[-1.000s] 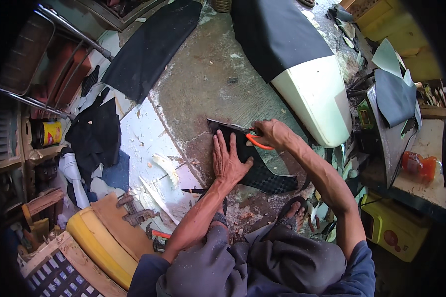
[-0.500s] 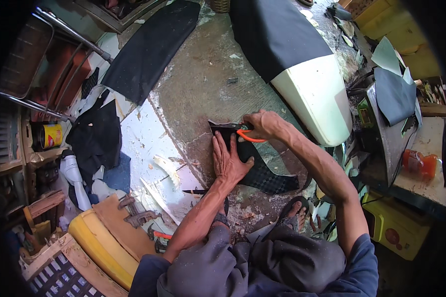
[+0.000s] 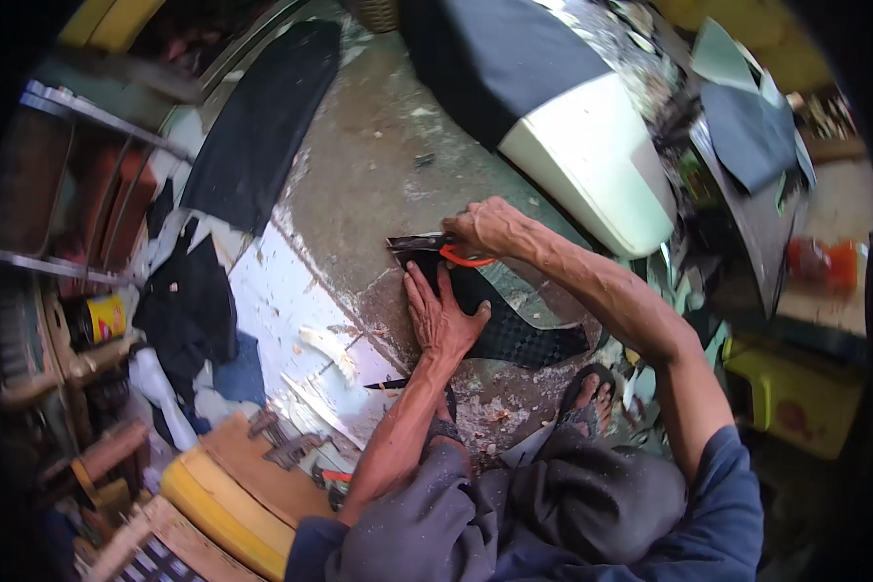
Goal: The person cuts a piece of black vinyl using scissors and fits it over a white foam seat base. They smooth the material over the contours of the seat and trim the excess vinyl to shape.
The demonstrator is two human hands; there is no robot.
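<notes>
My left hand [image 3: 444, 322] lies with its fingers spread on a piece of black sheet material [image 3: 529, 344] with a checkered pattern, pressing it against the floor. My right hand [image 3: 495, 229] is closed around the orange handles of a pair of scissors [image 3: 468, 257]. The blades point left along the far edge of the black piece, just beyond my left fingertips. Whether the blades are fully closed is too small to tell.
A long seat-like shape, part black cover and part white foam [image 3: 592, 145], lies at the far right. A black cut panel [image 3: 262, 126] rests at the far left. Near my left arm are a white board [image 3: 281, 291], a clamp [image 3: 291, 448] and a yellow pad [image 3: 228, 504].
The whole view has shifted and turned a little. My right hand and the scissors have moved slightly left along the far edge, and more of the blades shows. My left hand stays on the material.
</notes>
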